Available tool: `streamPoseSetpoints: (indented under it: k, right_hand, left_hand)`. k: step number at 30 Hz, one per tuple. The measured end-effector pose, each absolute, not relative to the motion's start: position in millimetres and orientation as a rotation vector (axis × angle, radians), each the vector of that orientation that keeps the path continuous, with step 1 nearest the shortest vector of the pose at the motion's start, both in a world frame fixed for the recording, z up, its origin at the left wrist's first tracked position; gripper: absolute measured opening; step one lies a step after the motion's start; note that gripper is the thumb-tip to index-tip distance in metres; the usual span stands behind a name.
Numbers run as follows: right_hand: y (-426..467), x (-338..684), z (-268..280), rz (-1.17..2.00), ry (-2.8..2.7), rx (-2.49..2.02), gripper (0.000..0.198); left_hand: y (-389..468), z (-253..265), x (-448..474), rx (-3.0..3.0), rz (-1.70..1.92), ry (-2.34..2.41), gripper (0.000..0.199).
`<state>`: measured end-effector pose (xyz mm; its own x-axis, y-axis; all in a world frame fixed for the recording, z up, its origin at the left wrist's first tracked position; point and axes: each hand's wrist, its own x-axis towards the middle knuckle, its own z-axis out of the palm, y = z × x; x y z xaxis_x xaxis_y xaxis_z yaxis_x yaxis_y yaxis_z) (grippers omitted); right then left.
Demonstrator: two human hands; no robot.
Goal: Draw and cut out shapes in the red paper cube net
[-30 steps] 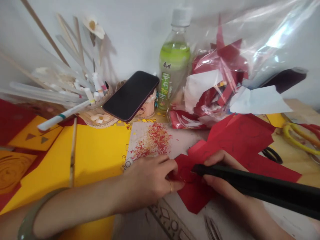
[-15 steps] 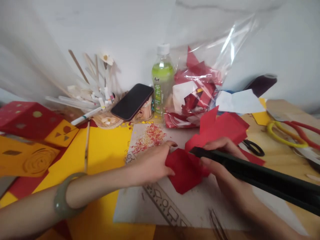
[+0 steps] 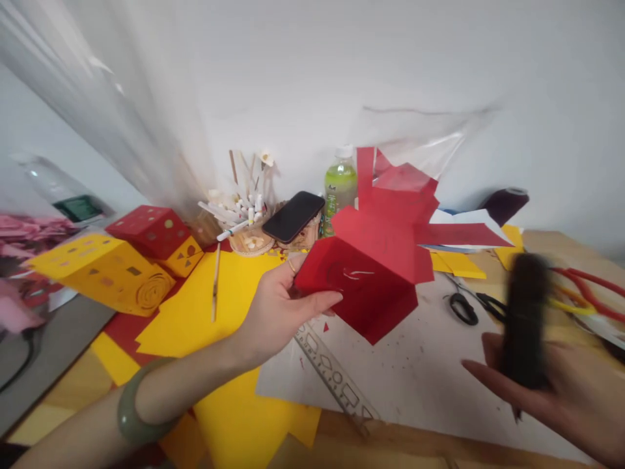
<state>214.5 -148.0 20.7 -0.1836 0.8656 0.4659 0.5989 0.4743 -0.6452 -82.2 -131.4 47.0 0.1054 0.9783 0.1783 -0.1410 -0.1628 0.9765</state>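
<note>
A folded red paper piece (image 3: 371, 260) with flaps and a thin curved cut hangs tilted above the white sheet (image 3: 390, 378). My left hand (image 3: 288, 303), a green bangle on its wrist, pinches its left edge between thumb and fingers. At the right, apart from the paper, my right hand (image 3: 561, 384) holds a black utility knife (image 3: 525, 319), blurred by motion, so its blade does not show clearly. Beneath the paper, a stencil ruler (image 3: 336, 378) lies on the white sheet, with a tiny red scrap (image 3: 326, 327) close by.
Black-handled scissors (image 3: 463, 309) and scissors with red handles (image 3: 586, 290) lie to the right. A phone (image 3: 293, 216), a green drink bottle (image 3: 340, 185) and a cluster of pens (image 3: 249, 208) line the wall. Yellow paper (image 3: 234, 417) and decorated boxes (image 3: 107, 267) occupy the left.
My left hand has lifted the red paper off the white sheet and turned it. My right hand has drawn the utility knife away to the right. The view has shifted, showing more at left.
</note>
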Motion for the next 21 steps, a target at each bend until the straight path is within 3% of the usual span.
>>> streamPoseSetpoints:
  k: [4, 7, 13, 19, 21]
  right_hand:
    - [-137.0, 206.8, 19.7, -0.073, -2.193, -1.830, 0.048]
    - [-133.6, 192.8, 12.8, -0.221, -2.315, -2.023, 0.051]
    - [-127.5, 169.0, 5.4, -0.429, -2.403, -1.982, 0.032]
    - [-144.9, 157.8, 22.2, -0.642, -2.240, -1.487, 0.049]
    - [-157.7, 152.4, 35.7, -0.712, -2.124, -1.298, 0.045]
  left_hand:
    - [-137.0, 48.9, -73.4, 1.243, 1.336, 0.773, 0.023]
    - [-142.7, 50.9, -68.9, 1.267, 1.355, 0.702, 0.030]
    - [-146.4, 52.2, -65.6, 1.268, 1.353, 0.746, 0.028]
    - [-139.9, 49.0, -61.2, 1.288, 1.336, 0.856, 0.025]
    - [-138.2, 48.2, -58.4, 1.295, 1.336, 0.867, 0.025]
